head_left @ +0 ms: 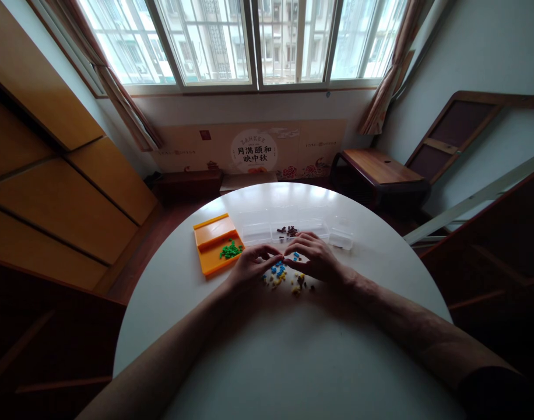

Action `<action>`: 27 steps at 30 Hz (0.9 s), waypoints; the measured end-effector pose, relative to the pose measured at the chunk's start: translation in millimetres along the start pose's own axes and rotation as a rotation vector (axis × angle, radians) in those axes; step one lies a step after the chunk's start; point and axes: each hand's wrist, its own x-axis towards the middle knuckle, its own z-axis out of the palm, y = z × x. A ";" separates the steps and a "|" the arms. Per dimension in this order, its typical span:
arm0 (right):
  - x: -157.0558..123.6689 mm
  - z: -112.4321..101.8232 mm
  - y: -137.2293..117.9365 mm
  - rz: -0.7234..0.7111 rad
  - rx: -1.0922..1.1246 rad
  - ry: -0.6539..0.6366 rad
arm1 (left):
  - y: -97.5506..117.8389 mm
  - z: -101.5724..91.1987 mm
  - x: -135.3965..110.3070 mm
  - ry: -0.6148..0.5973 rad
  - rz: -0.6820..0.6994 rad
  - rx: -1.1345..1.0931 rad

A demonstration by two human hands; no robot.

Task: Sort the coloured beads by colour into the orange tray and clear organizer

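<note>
My left hand [252, 263] and my right hand [316, 256] meet over the table, thumbs and fingertips pinched together at one spot. Whatever lies between the fingertips is too small to make out. Just beneath them lie loose blue bricks [278, 269], with small yellow pieces [276, 282] around these. A mixed heap of yellow and dark pieces [298, 284] is below my right hand. Behind the hands, dark brown bricks [288, 231] sit in a clear plastic tray [256, 234]. Left of my left hand, green bricks [230, 251] rest in an orange tray [208, 265].
The round white table [249, 361] spans the space before me. A small clear box [341, 238] stands beyond my right hand. Past the table are a wooden cabinet [383, 169], a printed board [183, 149] and a window [206, 44]. Wooden cupboards [61, 198] stand on the left.
</note>
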 end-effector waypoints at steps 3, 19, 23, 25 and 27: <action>-0.9 -0.4 0.2 0.040 -0.006 -0.010 | 1.0 0.0 0.5 0.005 0.019 -0.021; -4.0 4.8 13.5 0.322 -0.130 0.207 | 3.2 4.5 -5.7 0.072 0.105 0.143; -6.2 6.3 20.3 0.445 -0.163 0.209 | 4.9 7.1 -7.3 0.005 0.224 0.231; -6.7 6.1 19.9 0.448 -0.149 0.200 | 4.2 8.0 -7.7 -0.035 0.289 0.267; -6.3 5.6 17.6 0.437 -0.135 0.186 | 2.6 8.8 -8.4 -0.072 0.355 0.317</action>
